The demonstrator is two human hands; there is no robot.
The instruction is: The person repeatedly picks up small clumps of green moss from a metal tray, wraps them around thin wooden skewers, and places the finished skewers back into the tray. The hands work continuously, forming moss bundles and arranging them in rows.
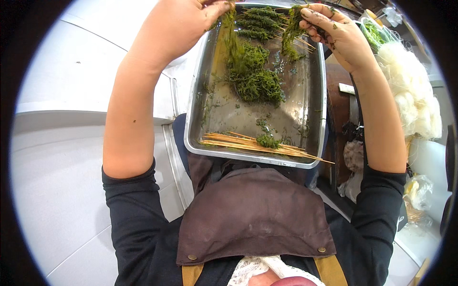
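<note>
Wet, stringy green seaweed (230, 43) dangles from the pinched fingers of my left hand (183, 28), over the far left side of a shallow metal tray (192, 107). Smeared with green bits, my right hand (339, 40) grips another hanging clump of seaweed (290, 38) above the tray's far right side. Between and below the hands, a loose seaweed heap (260, 86) lies in the tray. Rows of seaweed wound on sticks (257, 23) rest at the far end. A bundle of bare thin wooden skewers (248, 143) lies along the near edge, with a small tuft on it.
The tray sits over my lap, above a brown apron (257, 214). On the right hang pale, fluffy fibres (410, 90), near a container of green stuff (374, 34). Clear plastic bags (419, 190) lie lower right. A white surface (62, 66) extends on the left.
</note>
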